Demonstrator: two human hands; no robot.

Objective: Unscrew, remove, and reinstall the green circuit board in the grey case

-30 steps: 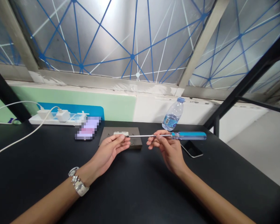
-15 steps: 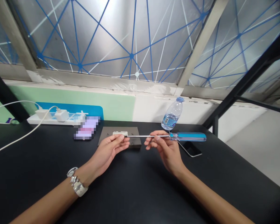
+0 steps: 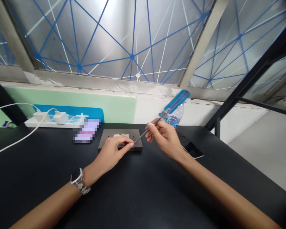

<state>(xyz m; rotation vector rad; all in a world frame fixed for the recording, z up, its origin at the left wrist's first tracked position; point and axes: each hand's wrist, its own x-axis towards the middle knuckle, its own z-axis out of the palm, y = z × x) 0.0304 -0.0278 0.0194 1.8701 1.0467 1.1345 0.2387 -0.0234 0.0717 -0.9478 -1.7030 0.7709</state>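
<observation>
A screwdriver [image 3: 173,103] with a clear blue handle slants up to the right, its metal shaft pointing down to the left. My right hand [image 3: 165,136] is closed around the upper shaft, just below the handle. Thumb and finger of my left hand [image 3: 116,148] pinch the shaft's tip; whether a small part sits between them is hidden. Behind the left hand lies a flat grey-brown box [image 3: 137,135] with a small white item [image 3: 121,135] on top, partly covered by the fingers. A few small dark marks or bits show on the box.
On the black table [image 3: 138,190], a water bottle [image 3: 177,117] stands behind the screwdriver handle. Right of it lies a dark phone [image 3: 193,150]. Leftward are a blurred-screen phone [image 3: 87,131] and a white power strip [image 3: 30,122] with plugs and cables.
The screwdriver has swung from level to steeply slanted, handle raised up and left. My left hand has rolled over, palm more downward, with its fingertips still at the tip.
</observation>
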